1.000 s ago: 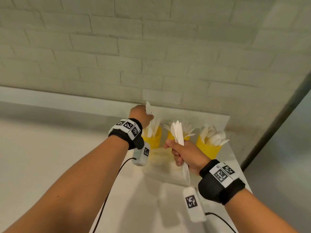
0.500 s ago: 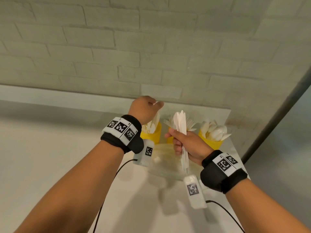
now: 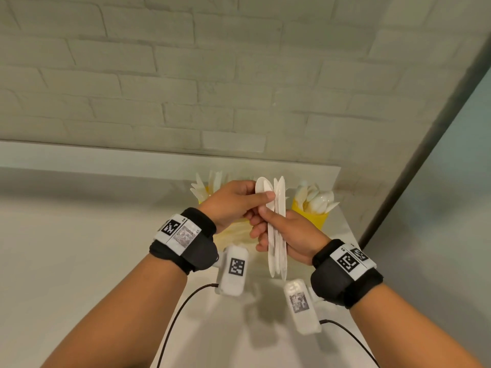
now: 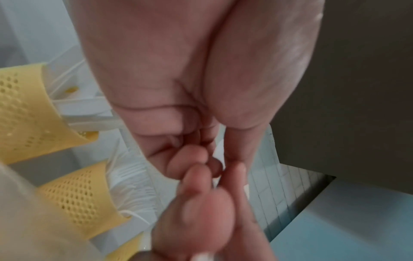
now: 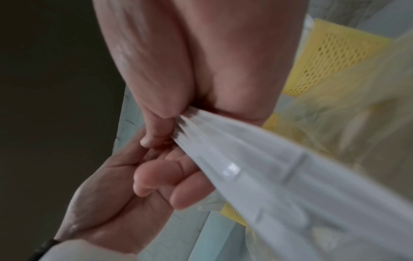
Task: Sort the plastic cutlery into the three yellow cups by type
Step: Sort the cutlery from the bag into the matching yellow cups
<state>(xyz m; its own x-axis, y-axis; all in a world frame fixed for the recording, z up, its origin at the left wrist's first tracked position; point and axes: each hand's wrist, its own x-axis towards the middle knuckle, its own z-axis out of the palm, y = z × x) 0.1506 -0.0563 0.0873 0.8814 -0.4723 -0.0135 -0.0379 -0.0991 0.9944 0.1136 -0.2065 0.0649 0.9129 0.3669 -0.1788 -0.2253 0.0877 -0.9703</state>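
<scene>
The left cup [image 3: 203,199], holding what look like knives, is standing at the back of the worktop [image 3: 79,261] on the left, mostly hidden behind the left hand [image 3: 233,205]. That hand is reaching across at chest height with its wrist turned inward; its thumb and fingers are closing on the bowl of a white spoon [image 3: 263,187] at the top of the bundle, which I judge to be the next piece being singled out. The grip is a pinch, with the other fingers curled underneath.

The bundle of cutlery [image 3: 279,229] is being held upright in front of the cups, well above the worktop, so that the heads are fanning out at the top where the types can be told apart. The right hand [image 3: 289,237] is wrapped around the handles at mid-length, clamped firmly, with its forearm angling up from the lower right.

The middle cup [image 4: 76,194], full of forks, is hidden behind the hands from the head view. To the right, the spoon cup [image 3: 312,217] is standing near the worktop's corner, already crowded with spoons, so the pinched piece probably belongs there.
</scene>
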